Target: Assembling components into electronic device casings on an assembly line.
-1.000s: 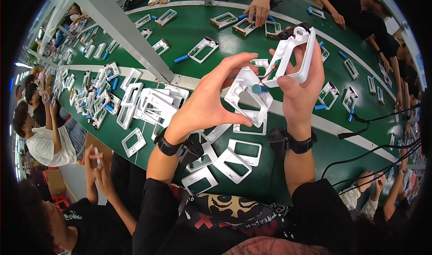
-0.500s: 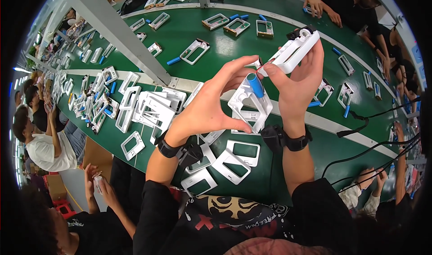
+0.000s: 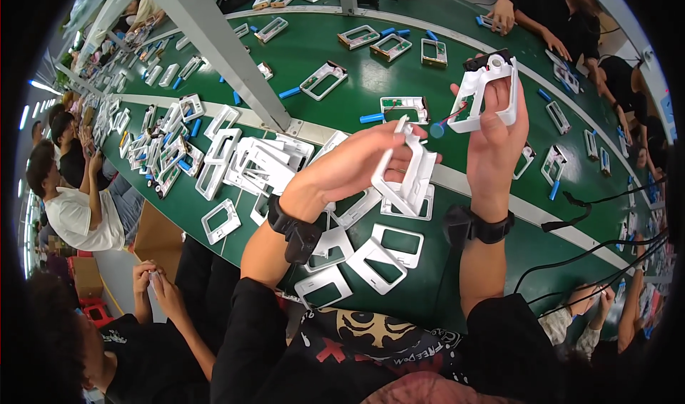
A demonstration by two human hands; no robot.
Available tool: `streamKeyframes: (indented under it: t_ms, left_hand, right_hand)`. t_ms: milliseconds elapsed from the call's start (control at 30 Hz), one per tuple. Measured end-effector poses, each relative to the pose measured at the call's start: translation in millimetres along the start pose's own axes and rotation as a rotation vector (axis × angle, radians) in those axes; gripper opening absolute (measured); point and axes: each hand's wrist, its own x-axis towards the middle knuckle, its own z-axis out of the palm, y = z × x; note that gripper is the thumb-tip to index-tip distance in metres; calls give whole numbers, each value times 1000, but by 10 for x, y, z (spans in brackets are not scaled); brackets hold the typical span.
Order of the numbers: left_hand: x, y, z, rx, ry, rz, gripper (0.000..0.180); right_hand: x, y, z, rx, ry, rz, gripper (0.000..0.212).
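In my left hand (image 3: 335, 165) is a white plastic frame-shaped housing (image 3: 422, 179), tilted, its open side showing; the fingers are closed around its upper edge. My right hand (image 3: 494, 151) grips a second white housing (image 3: 465, 104) from behind, raised higher and farther right. That one carries a black part (image 3: 486, 60) at its top end. A blue cylindrical battery (image 3: 437, 130), seen end-on, hangs beside its lower corner on thin red wires, between the two hands. The two housings are apart.
White frames (image 3: 267, 163) are heaped left of my hands, and several loose ones (image 3: 377, 265) lie near me. Frames with blue batteries (image 3: 404, 108) dot the green conveyor (image 3: 342, 129). A grey post (image 3: 221, 62) stands left; black cables (image 3: 585, 251) hang right. Co-workers sit around.
My hands have moved apart, the right one turning its housing upright. The blue battery, earlier over the left housing, now hangs by the right one. The left housing has tilted.
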Motion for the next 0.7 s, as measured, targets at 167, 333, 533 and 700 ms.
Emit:
streamKeyframes:
  t_ms: [167,333,533,700]
  left_hand:
    - [3,21,38,-290,-88,-6,52]
    - [9,-14,96,-329,19,38,55]
    - [35,8,96,-331,15,41,55]
    - [67,31,78,-248,70,67,52]
  right_hand:
    - [43,104,-54,-64,-143,38,86]
    - [52,112,-58,-45,-206,49,101]
    - [99,107,-120,-67,-327,70,110]
    - [102,138,-172,-84,-403,56,115]
